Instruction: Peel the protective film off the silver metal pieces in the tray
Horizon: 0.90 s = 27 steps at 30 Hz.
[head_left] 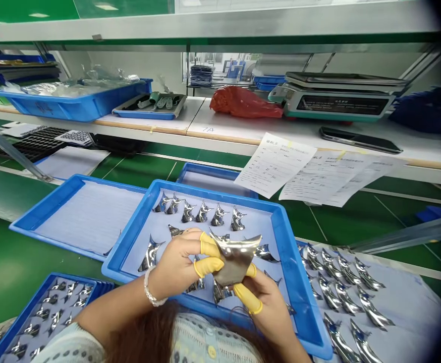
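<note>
The left hand (178, 262) and right hand (260, 307) are clamped on a curved shiny metal piece (235, 259) from either side. A blue tray (205, 192) of similar pieces lies just beneath them.

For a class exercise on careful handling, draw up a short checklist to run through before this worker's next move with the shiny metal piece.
1. Yellow finger cots on the left hand and right hand: ok.
2. Curved polished metal piece held between both hands, above the blue tray: ok.
3. That piece free of scratches: cannot tell, glare hides its surface.
4. Top row of metal pieces lying separately in the tray: ok.
5. Beaded bracelet kept away from polished parts: not ok, it sits on the left wrist over the tray.
</note>
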Each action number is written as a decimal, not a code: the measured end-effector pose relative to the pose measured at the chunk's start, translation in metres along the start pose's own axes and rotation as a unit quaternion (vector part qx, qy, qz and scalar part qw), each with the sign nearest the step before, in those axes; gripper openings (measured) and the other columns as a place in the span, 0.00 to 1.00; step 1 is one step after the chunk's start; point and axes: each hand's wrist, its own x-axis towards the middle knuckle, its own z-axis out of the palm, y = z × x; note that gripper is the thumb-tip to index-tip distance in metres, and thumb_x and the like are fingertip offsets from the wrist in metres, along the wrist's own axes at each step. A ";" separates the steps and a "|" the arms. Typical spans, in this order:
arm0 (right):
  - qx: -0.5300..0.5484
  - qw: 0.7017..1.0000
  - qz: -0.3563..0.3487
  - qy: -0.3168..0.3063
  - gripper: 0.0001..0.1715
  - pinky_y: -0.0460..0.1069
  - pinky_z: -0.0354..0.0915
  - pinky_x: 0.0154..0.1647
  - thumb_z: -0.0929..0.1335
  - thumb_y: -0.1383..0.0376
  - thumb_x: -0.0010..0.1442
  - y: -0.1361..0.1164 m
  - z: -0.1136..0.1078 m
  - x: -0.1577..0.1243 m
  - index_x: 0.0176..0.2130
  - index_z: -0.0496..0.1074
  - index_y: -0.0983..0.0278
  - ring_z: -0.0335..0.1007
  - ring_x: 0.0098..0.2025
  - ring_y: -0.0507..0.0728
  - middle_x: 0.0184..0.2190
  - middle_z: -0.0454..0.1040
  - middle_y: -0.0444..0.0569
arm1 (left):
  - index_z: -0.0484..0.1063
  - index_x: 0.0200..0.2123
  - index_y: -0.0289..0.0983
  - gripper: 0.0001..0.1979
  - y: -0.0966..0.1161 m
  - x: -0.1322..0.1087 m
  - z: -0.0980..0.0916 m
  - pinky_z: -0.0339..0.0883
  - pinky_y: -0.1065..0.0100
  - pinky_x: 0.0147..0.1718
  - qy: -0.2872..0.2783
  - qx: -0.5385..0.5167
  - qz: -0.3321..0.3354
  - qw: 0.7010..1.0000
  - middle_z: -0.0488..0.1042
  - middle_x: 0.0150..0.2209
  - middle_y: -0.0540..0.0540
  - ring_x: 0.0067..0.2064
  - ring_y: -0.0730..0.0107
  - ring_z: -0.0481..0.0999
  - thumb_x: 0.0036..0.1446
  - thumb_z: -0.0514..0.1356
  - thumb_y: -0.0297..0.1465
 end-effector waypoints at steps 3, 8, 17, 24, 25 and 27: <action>-0.068 0.997 -0.042 -0.006 0.08 0.47 0.65 0.37 0.69 0.66 0.59 -0.007 -0.003 -0.001 0.39 0.77 0.55 0.65 0.34 0.54 0.33 0.71 0.46 | 0.74 0.24 0.35 0.23 0.002 0.000 0.001 0.61 0.67 0.37 -0.005 0.019 0.022 1.000 0.74 0.25 0.46 0.30 0.71 0.69 0.61 0.54 0.45; -0.110 0.992 -0.065 0.004 0.10 0.46 0.65 0.41 0.69 0.69 0.58 -0.013 -0.003 -0.001 0.37 0.78 0.55 0.69 0.37 0.54 0.37 0.74 0.45 | 0.74 0.25 0.35 0.20 0.004 0.001 0.002 0.60 0.68 0.36 -0.015 0.020 0.039 0.999 0.74 0.26 0.47 0.30 0.73 0.69 0.61 0.56 0.43; 0.025 0.998 -0.007 -0.064 0.06 0.42 0.65 0.31 0.70 0.61 0.59 -0.031 -0.001 -0.001 0.31 0.77 0.59 0.67 0.28 0.50 0.24 0.72 0.43 | 0.70 0.26 0.34 0.15 -0.009 0.007 0.009 0.62 0.72 0.26 0.001 -0.240 -0.238 0.941 0.71 0.23 0.50 0.24 0.74 0.68 0.52 0.65 0.40; 0.164 0.982 0.067 -0.071 0.06 0.42 0.67 0.25 0.73 0.59 0.55 -0.032 -0.002 -0.009 0.34 0.80 0.58 0.69 0.22 0.49 0.28 0.79 0.48 | 0.66 0.24 0.34 0.16 -0.014 0.008 0.015 0.60 0.73 0.23 -0.004 -0.359 -0.251 0.899 0.69 0.20 0.51 0.21 0.76 0.67 0.52 0.65 0.38; 0.177 0.979 0.075 -0.068 0.07 0.43 0.67 0.24 0.74 0.59 0.54 -0.032 -0.001 -0.009 0.34 0.80 0.59 0.69 0.21 0.49 0.28 0.79 0.50 | 0.66 0.24 0.34 0.16 -0.014 0.009 0.016 0.60 0.73 0.24 0.001 -0.361 -0.258 0.896 0.69 0.21 0.51 0.21 0.77 0.67 0.51 0.66 0.39; 0.200 0.974 0.086 -0.065 0.10 0.43 0.67 0.22 0.75 0.58 0.52 -0.033 -0.001 -0.010 0.35 0.80 0.60 0.68 0.19 0.50 0.28 0.79 0.52 | 0.67 0.23 0.34 0.18 -0.014 0.010 0.018 0.59 0.73 0.25 0.018 -0.357 -0.283 0.890 0.68 0.21 0.52 0.23 0.77 0.66 0.48 0.67 0.41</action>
